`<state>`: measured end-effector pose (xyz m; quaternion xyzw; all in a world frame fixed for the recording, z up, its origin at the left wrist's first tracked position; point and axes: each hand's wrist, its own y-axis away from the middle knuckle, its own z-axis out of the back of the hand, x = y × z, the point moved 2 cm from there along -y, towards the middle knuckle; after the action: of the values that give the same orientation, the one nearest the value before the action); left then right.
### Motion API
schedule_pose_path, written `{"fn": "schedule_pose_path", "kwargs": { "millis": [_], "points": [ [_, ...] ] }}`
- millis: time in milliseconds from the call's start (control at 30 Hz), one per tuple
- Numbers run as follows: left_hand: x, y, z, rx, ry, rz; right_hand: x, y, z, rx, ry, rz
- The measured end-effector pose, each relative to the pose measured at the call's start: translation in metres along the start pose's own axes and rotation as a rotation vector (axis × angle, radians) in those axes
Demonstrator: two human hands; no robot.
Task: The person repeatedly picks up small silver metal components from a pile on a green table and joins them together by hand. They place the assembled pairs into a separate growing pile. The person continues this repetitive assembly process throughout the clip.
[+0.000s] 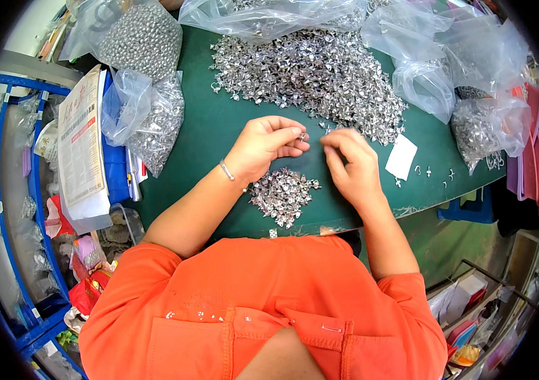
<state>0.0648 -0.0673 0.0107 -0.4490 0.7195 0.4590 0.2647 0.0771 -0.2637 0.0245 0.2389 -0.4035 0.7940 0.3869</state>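
Silver piece point(302, 136): left hand point(263, 144) pinching
Right hand point(350, 164): curled, grip unclear
Heap point(320, 76): beyond hands, seemingly undone
Small pile point(284, 196): behind hands, perhaps done

An orange top point(219, 272) (short-sleeved, stitched) is worn with a silvery bangle point(226, 170).

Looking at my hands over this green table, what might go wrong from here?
Your left hand pinches a tiny metal piece, which might slip. The small pile sits near the table edge, so your left forearm might sweep pieces off. Your right hand, near the large heap, could scatter it.
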Motion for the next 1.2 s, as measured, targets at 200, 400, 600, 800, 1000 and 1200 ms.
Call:
{"fn": "schedule_pose_path", "kwargs": {
  "millis": [200, 400, 600, 800, 1000, 1200],
  "points": [
    [-0.001, 0.009, -0.002, 0.043, 0.155, 0.010, -0.015, -0.007, -0.010, -0.007, 0.267, 0.061],
    [0.001, 0.008, -0.004, 0.075, 0.201, -0.010, -0.011, -0.008, -0.011, -0.017, 0.309, 0.018],
    [-0.007, 0.018, -0.011, 0.022, 0.028, -0.190, -0.018, 0.002, -0.006, 0.052, -0.539, -0.637],
    [-0.010, 0.024, -0.014, 0.013, -0.038, -0.196, -0.005, 0.010, -0.003, -0.051, -0.972, -0.510],
    [-0.010, 0.031, 0.000, 0.094, -0.238, -0.068, 0.009, 0.017, -0.003, -0.100, -0.952, -0.411],
    [-0.032, 0.038, 0.008, 0.247, -0.897, -0.098, 0.017, 0.008, -0.004, 0.211, -0.231, 0.049]
  ]
}}
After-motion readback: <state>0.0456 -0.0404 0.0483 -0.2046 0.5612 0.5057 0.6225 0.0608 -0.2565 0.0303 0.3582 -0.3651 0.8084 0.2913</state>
